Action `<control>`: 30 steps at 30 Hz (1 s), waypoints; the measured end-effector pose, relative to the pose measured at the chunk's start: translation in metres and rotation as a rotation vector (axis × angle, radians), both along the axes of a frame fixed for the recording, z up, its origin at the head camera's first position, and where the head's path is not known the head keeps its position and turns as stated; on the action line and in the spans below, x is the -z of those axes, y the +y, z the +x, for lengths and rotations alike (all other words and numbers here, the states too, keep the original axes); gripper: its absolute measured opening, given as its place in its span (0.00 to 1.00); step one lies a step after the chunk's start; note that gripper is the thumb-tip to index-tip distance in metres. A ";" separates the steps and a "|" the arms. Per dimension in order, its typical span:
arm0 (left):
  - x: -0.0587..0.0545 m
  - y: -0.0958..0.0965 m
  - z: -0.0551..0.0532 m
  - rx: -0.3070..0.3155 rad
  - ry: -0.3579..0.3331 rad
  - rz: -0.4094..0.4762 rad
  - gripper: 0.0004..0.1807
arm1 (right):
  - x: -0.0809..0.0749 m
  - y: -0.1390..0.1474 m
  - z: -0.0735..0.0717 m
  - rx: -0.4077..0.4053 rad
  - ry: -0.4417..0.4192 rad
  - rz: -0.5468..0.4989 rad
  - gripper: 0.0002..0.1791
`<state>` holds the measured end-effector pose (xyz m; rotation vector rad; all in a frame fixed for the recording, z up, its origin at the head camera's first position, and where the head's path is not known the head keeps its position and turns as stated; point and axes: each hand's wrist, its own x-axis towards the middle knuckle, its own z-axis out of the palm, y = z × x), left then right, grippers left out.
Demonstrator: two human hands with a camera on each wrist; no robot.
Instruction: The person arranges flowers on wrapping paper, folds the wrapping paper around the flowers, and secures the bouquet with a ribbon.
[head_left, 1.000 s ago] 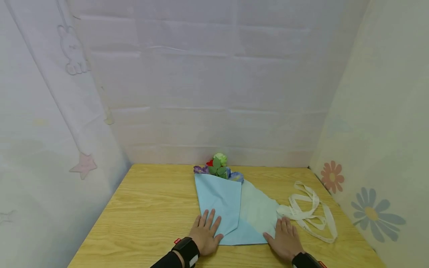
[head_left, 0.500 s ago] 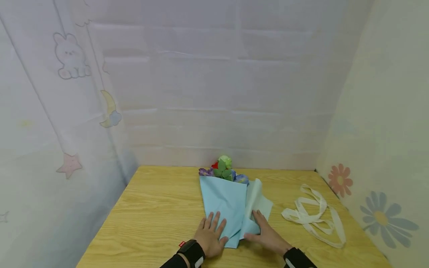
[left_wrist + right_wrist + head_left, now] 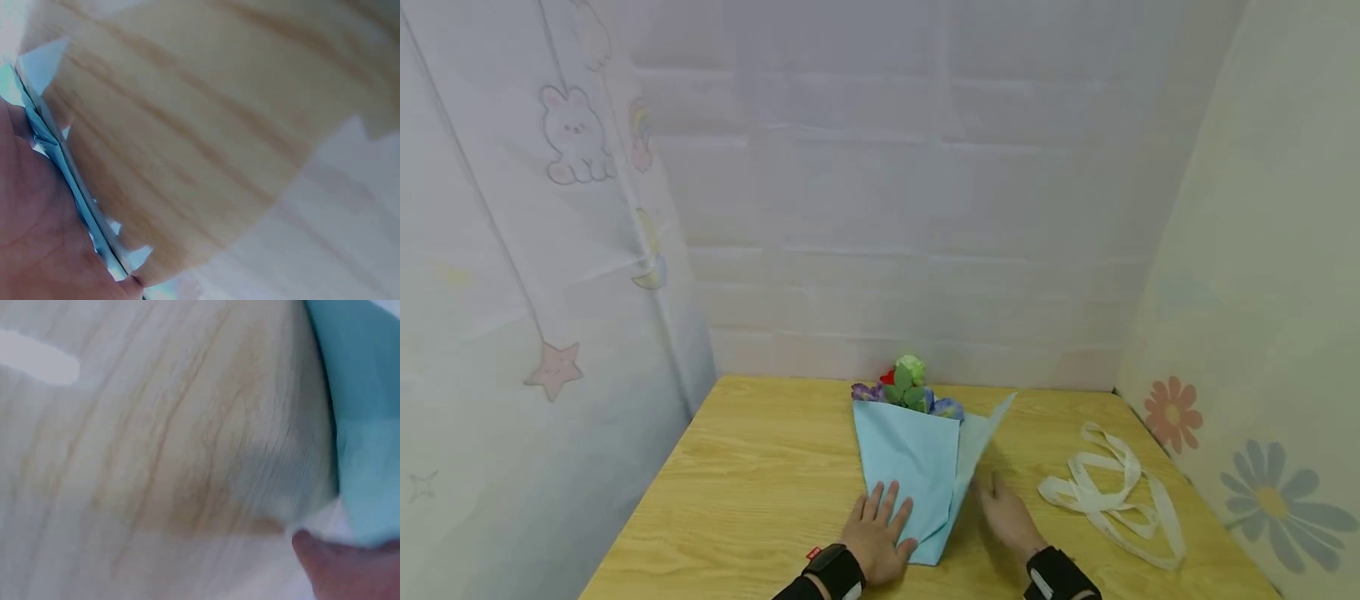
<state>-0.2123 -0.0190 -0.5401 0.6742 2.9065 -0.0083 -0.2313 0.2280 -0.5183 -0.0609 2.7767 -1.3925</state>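
Light blue wrapping paper [image 3: 903,454] is folded round a bunch of artificial flowers [image 3: 910,385], whose blooms and green leaves show above its top edge. My left hand [image 3: 877,537] rests on the paper's lower left part with fingers spread. To the right of the wrap, its paler flap [image 3: 976,437] stands raised off the table. My right hand [image 3: 1009,518] is beside that flap's lower edge, palm side toward it; whether the fingers touch it is hard to tell. In the right wrist view, a blurred fingertip [image 3: 306,540] shows just below the blue paper [image 3: 369,425].
A loose white ribbon [image 3: 1101,500] with printing lies in loops on the table's right side. The wooden table [image 3: 760,467] ends at a pale cloth wall [image 3: 850,208] behind the flowers. Printed cloth walls stand on both sides.
My right hand has moved left from the paper's right side, and the right part of the paper has been folded inward and lifted. The left hand stays on the wrap.
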 end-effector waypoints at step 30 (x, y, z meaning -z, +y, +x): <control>-0.009 -0.021 -0.016 -0.120 -0.143 0.660 0.42 | 0.032 -0.056 0.008 -0.413 0.237 0.373 0.35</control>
